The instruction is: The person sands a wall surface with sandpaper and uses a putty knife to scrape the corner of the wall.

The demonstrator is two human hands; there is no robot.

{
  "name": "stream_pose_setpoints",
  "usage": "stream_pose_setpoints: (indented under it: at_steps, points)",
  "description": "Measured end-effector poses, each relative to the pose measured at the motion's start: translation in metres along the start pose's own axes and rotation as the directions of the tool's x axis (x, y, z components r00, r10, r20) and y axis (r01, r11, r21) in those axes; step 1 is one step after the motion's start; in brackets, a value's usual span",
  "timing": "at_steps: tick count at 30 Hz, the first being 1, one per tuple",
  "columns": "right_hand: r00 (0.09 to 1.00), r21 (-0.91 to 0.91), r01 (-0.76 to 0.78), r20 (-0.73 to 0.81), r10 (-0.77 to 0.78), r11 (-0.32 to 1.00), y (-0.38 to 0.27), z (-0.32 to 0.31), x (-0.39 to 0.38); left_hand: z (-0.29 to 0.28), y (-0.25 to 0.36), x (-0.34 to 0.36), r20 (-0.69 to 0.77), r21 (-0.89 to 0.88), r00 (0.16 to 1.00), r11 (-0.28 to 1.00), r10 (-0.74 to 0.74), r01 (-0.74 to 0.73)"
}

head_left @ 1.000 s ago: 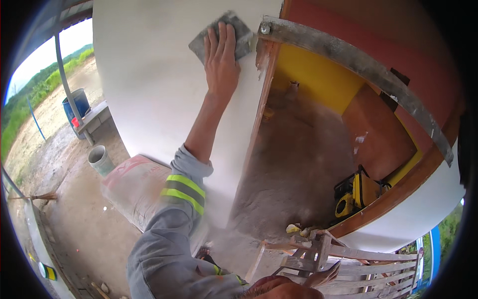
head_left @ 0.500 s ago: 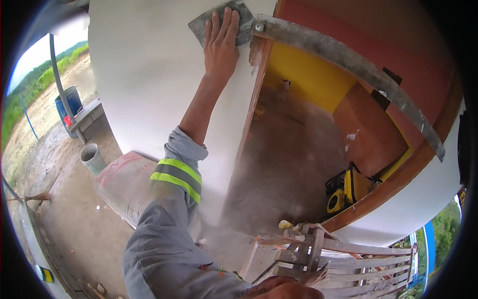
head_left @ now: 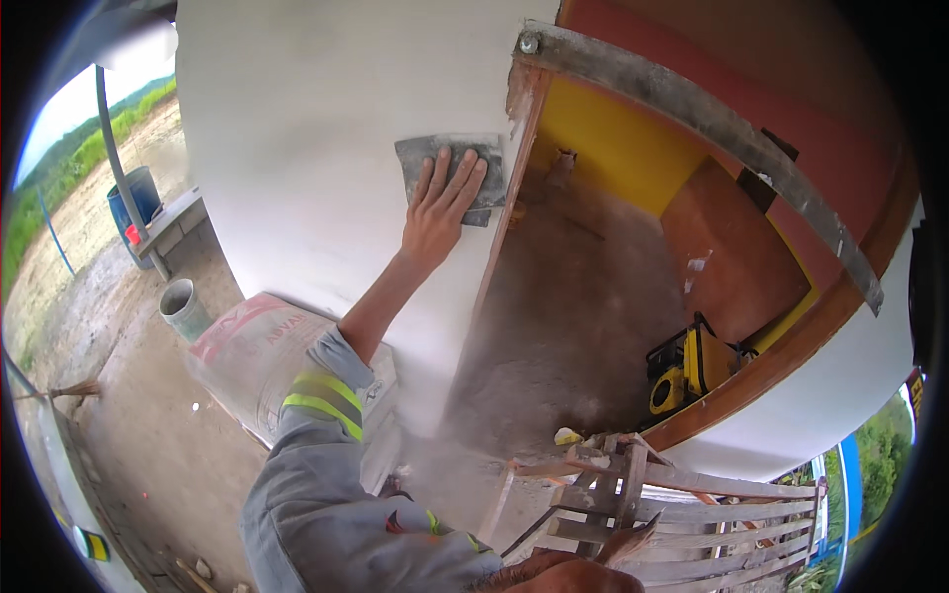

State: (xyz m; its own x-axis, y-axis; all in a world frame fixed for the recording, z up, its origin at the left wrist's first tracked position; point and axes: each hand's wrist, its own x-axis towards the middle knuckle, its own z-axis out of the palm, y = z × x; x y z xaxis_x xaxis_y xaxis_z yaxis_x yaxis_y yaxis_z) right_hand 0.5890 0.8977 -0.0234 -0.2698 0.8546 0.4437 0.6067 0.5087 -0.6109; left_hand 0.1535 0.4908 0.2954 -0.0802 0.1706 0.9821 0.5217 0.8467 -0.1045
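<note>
My left hand (head_left: 443,203) presses a dark, dusty abrasive sheet (head_left: 415,158) flat against the white wall (head_left: 306,128), fingers extended over it, beside the wooden edge of the doorway (head_left: 522,138). The grey sleeve with yellow reflective bands covers that arm. My right hand (head_left: 613,553) shows only partly at the bottom edge, in front of a slatted wooden structure (head_left: 722,511); what it holds, if anything, I cannot make out.
A metal bar (head_left: 692,104) crosses the doorway top. Inside sits a yellow-black machine (head_left: 692,366). A dusty sack (head_left: 237,395) lies below the wall. A grey bucket (head_left: 181,311), a blue barrel (head_left: 133,198) and a post (head_left: 124,168) stand left.
My left hand and the sheet rose toward the top of the wall, then came down to a lower spot beside the doorway edge, with the forearm following.
</note>
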Motion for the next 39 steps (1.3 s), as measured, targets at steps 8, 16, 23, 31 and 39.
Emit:
stream_pose_setpoints:
  at_steps: [8,16,23,31,39]
  points:
    - [0.993,-0.122,0.116,0.002,-0.116,0.986,0.014,0.001,0.000,-0.006,0.006,0.088,-0.134,-0.008,0.991,1.000,0.018,-0.019]
    - [0.997,-0.098,0.082,0.016,-0.080,0.992,0.012,0.008,0.003,-0.010,0.008,0.085,-0.105,-0.006,0.994,1.000,-0.016,0.016]
    - [0.999,-0.032,0.048,-0.010,-0.048,0.998,0.006,0.008,-0.003,0.005,0.018,-0.022,0.042,-0.001,0.998,0.999,0.041,-0.041]
    - [0.996,-0.060,0.073,0.047,-0.070,0.996,-0.002,-0.008,-0.005,-0.012,-0.014,0.110,-0.220,0.006,0.974,0.998,-0.057,0.059]
    - [0.998,0.100,0.054,0.038,-0.058,0.993,-0.010,0.001,-0.004,0.001,-0.016,0.034,-0.179,-0.045,0.954,0.971,-0.239,0.235]
